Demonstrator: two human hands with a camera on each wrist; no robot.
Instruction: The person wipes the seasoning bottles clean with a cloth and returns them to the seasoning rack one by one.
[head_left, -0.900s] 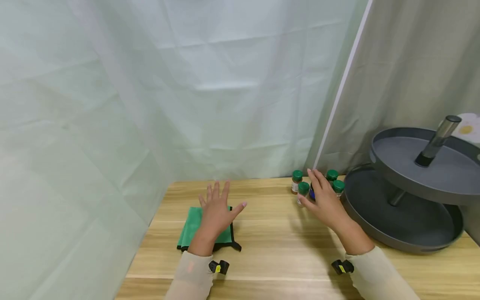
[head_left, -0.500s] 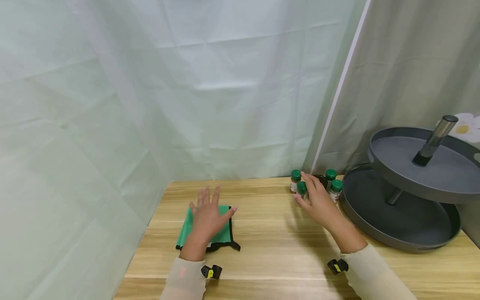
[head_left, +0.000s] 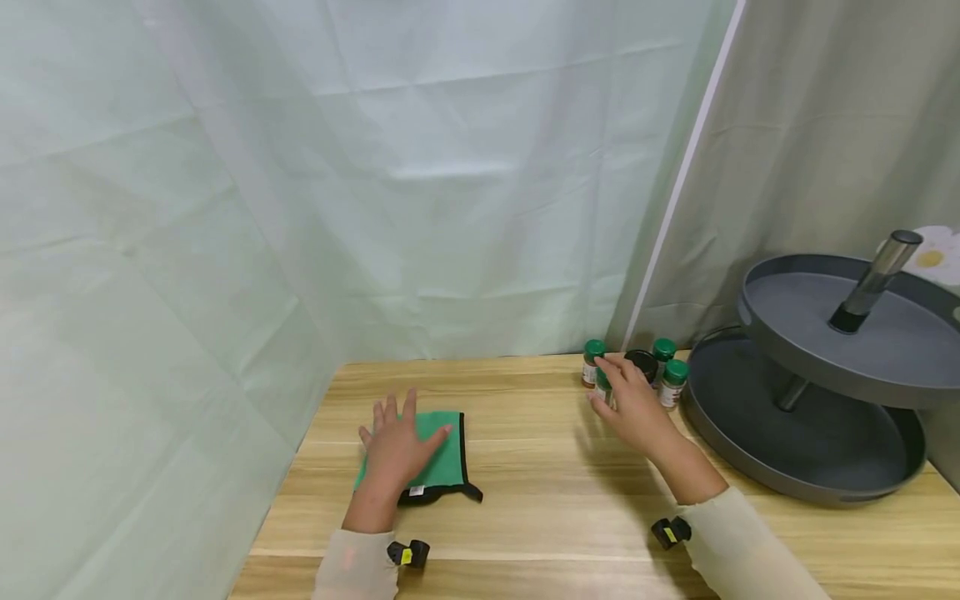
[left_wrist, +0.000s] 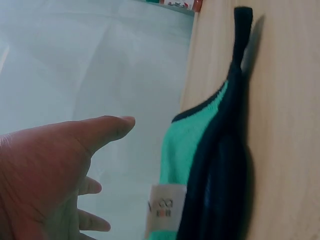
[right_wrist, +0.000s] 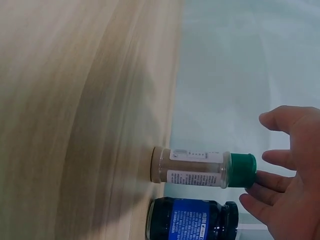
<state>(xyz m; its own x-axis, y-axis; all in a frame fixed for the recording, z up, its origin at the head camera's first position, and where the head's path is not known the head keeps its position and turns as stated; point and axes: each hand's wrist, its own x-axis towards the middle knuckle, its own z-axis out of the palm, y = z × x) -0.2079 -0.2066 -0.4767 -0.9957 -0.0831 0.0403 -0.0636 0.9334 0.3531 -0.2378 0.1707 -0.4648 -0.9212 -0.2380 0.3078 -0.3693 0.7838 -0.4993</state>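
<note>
Holding the right hand (head_left: 633, 408) wide just beside the cap (right_wrist: 242, 171) of an upright spice jar (right_wrist: 192, 167) with long axis vertical, and the left hand (head_left: 397, 450), farther off, spread over the green cloth (head_left: 446, 454).

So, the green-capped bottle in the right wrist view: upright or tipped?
Upright: in that sideways view, the bottle has its base on the table and its green cap pointing away from it, near the right hand.
</note>
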